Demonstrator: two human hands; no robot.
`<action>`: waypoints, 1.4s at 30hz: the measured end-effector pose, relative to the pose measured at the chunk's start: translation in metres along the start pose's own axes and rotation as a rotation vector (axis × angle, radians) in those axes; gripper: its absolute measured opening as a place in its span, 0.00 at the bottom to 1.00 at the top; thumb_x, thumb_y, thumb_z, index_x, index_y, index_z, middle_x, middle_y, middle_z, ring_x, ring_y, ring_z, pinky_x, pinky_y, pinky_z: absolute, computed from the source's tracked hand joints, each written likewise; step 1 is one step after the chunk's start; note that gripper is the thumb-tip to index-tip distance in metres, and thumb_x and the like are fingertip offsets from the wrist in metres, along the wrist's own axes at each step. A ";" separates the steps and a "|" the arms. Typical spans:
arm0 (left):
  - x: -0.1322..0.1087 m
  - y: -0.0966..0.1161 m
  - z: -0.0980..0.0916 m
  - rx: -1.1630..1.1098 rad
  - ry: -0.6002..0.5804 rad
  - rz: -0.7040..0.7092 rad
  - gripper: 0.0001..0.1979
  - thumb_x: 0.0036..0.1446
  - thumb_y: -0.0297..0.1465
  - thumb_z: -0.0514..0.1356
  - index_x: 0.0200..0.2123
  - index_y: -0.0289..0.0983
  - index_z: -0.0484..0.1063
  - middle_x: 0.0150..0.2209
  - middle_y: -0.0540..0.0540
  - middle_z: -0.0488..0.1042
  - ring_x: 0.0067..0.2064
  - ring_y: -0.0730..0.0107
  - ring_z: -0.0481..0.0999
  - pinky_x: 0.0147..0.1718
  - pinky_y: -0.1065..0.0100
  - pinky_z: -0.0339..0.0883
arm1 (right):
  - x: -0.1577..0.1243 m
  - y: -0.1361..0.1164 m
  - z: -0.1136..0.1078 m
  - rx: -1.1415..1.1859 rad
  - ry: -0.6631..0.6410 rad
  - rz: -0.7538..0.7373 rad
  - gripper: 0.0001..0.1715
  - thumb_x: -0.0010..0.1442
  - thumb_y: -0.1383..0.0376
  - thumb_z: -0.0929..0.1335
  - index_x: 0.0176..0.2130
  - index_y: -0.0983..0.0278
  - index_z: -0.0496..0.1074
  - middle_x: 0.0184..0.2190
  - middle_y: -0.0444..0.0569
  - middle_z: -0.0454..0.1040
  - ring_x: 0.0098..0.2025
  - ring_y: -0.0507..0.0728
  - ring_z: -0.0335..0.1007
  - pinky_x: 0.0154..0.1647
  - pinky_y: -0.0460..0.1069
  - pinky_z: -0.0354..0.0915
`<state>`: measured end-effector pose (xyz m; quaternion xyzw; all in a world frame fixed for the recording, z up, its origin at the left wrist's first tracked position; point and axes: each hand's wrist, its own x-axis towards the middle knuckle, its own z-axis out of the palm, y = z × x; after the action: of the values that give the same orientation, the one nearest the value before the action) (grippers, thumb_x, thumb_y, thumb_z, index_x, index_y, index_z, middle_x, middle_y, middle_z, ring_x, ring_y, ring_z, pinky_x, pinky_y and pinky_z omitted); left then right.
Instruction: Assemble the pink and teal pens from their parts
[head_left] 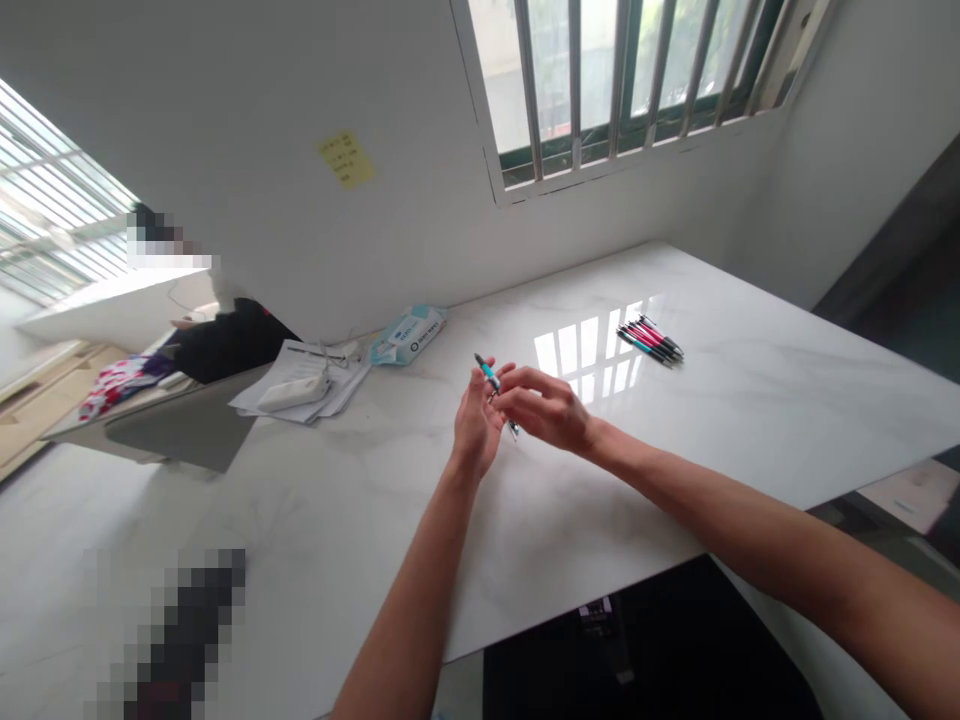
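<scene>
A teal pen (pixel 487 372) with a dark end tilts up between my two hands over the table. My left hand (pixel 475 425) has the pen pinched near the thumb, palm turned partly up. From the right, the bent fingers of my right hand (pixel 546 405) close on the pen's lower part; its thumb is mostly hidden. Just beneath the hands a small slim piece with a metallic look (pixel 514 430) shows, largely covered by the fingers; I cannot tell whether it lies on the table or is held.
Several red, teal and black pens (pixel 651 340) lie together on the white marbled table (pixel 360 530) to the right. At the back left are a wipes packet (pixel 411 335) and papers (pixel 345 397) under a white device (pixel 295 392). A black glossy surface (pixel 645 650) sits below the front edge.
</scene>
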<state>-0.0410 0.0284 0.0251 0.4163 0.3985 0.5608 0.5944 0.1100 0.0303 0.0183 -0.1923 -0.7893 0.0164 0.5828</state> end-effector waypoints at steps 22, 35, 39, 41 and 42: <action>-0.015 -0.004 -0.005 1.294 -0.060 0.406 0.17 0.73 0.44 0.49 0.44 0.42 0.74 0.25 0.49 0.73 0.28 0.63 0.72 0.31 0.67 0.53 | -0.012 0.028 0.009 0.209 -0.146 0.727 0.34 0.69 0.44 0.63 0.22 0.61 0.54 0.19 0.39 0.51 0.25 0.50 0.46 0.27 0.48 0.48; -0.017 -0.002 -0.010 1.122 -0.068 0.327 0.12 0.73 0.42 0.48 0.45 0.44 0.68 0.23 0.55 0.71 0.24 0.65 0.71 0.30 0.68 0.56 | -0.014 0.041 0.013 0.353 -0.109 0.800 0.29 0.66 0.43 0.67 0.27 0.60 0.61 0.22 0.39 0.57 0.27 0.52 0.52 0.29 0.49 0.52; -0.016 -0.003 -0.012 1.077 -0.056 0.308 0.12 0.72 0.42 0.49 0.42 0.44 0.66 0.23 0.55 0.70 0.24 0.67 0.70 0.30 0.68 0.55 | -0.011 0.040 0.013 0.425 -0.090 0.820 0.30 0.64 0.42 0.68 0.26 0.60 0.60 0.23 0.39 0.57 0.27 0.52 0.51 0.29 0.49 0.52; -0.015 -0.003 -0.014 1.062 -0.051 0.304 0.13 0.72 0.43 0.49 0.41 0.43 0.66 0.23 0.55 0.69 0.24 0.68 0.69 0.29 0.68 0.54 | -0.012 0.040 0.014 0.455 -0.087 0.840 0.29 0.64 0.42 0.69 0.27 0.60 0.61 0.23 0.39 0.58 0.27 0.52 0.52 0.29 0.49 0.53; -0.015 -0.003 -0.015 1.053 -0.049 0.304 0.14 0.72 0.44 0.49 0.40 0.43 0.66 0.23 0.54 0.68 0.24 0.68 0.68 0.29 0.68 0.54 | -0.013 0.041 0.015 0.470 -0.086 0.855 0.29 0.63 0.42 0.69 0.27 0.60 0.62 0.23 0.39 0.59 0.27 0.52 0.52 0.29 0.49 0.54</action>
<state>-0.0549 0.0144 0.0170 0.7233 0.5468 0.3552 0.2272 0.1108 0.0668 -0.0082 -0.3614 -0.6382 0.4399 0.5182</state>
